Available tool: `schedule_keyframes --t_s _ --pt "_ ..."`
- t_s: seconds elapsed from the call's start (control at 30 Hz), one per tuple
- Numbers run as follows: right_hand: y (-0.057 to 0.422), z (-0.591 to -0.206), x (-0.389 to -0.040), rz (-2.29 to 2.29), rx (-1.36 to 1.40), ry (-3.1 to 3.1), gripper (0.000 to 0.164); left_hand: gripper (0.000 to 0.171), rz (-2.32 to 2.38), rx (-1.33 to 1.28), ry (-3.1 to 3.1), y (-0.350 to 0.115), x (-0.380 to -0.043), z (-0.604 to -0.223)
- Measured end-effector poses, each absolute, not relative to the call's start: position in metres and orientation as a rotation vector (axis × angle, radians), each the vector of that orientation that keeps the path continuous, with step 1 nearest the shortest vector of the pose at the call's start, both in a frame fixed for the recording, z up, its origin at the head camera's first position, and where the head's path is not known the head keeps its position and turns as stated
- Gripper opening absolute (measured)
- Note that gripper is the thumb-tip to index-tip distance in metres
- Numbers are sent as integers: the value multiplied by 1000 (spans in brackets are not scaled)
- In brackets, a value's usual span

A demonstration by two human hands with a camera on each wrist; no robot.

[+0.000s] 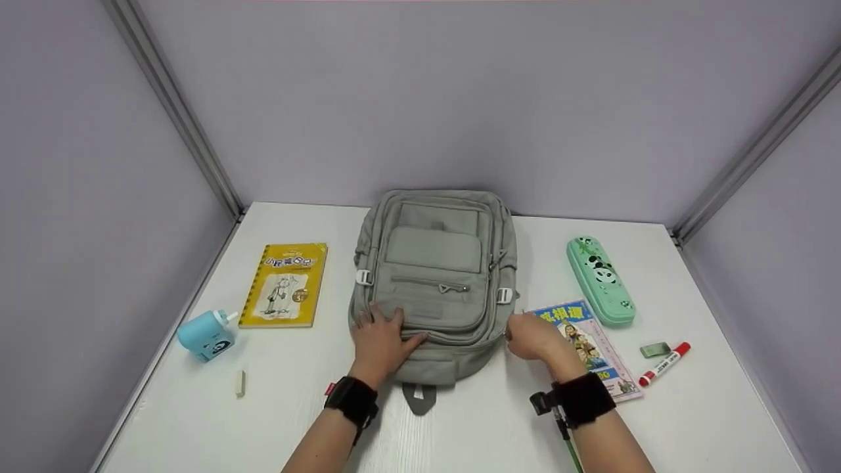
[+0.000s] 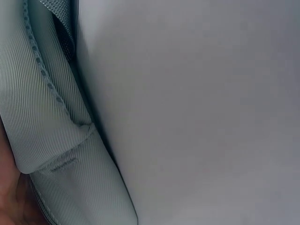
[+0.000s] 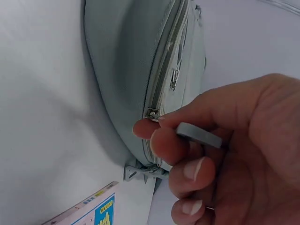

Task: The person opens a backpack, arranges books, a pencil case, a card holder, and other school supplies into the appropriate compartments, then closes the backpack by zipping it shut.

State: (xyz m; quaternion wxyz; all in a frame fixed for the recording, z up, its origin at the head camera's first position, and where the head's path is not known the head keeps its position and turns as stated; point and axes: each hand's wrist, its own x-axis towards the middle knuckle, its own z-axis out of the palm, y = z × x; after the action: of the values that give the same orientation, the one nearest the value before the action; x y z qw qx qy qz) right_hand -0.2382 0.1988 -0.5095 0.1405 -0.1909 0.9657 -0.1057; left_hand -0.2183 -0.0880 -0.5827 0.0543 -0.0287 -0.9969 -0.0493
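A grey-green backpack (image 1: 433,249) lies front side up in the middle of the table. My left hand (image 1: 381,345) rests with spread fingers on its lower left front, thumb along the zipper seam. At the bag's lower right side, my right hand (image 1: 535,338) pinches a zipper pull (image 3: 199,134) between thumb and curled fingers. The zipper slider (image 3: 153,113) sits on the side seam right at the fingertips. A second zipper (image 1: 453,288) crosses the front pocket. In the left wrist view only a little of the left hand shows beside the bag's fabric (image 2: 47,103).
Left stand a yellow spiral book (image 1: 284,286), a blue panda-printed object (image 1: 205,335) and a small white block (image 1: 240,383). Right lie a green panda pencil case (image 1: 601,281), a comic book (image 1: 581,341) partly behind the right forearm, a small green piece (image 1: 655,349) and a red-capped marker (image 1: 665,364).
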Motion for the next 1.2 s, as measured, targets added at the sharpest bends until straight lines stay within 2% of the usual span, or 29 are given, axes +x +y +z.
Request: schedule_keyframes --t_s 0.17,0.23,0.5,0.73,0.9,1.07,1.2 --pt "189 -511 -227 -448 -659 2706 33 86 -178 -71 -3035 -89 -218 -583" --pt "186 -512 -223 -528 -708 2648 34 84 -189 -70 -3025 -90 -218 -583" --pt "171 -511 -214 -805 -847 2448 16 83 -188 -64 -2989 -92 -218 -586" --pt "156 -517 -211 -885 -913 2462 13 84 -241 -65 -3028 -95 -217 -584" --pt "155 -520 -205 -886 -843 2526 14 71 -463 -100 -3084 -95 -208 -566" --pt "156 -517 -202 -878 -809 2564 19 44 -513 -430 -2916 -77 -189 -558" --pt "153 -511 -202 -875 -791 2645 25 38 -484 -782 -2725 -52 -179 -561"
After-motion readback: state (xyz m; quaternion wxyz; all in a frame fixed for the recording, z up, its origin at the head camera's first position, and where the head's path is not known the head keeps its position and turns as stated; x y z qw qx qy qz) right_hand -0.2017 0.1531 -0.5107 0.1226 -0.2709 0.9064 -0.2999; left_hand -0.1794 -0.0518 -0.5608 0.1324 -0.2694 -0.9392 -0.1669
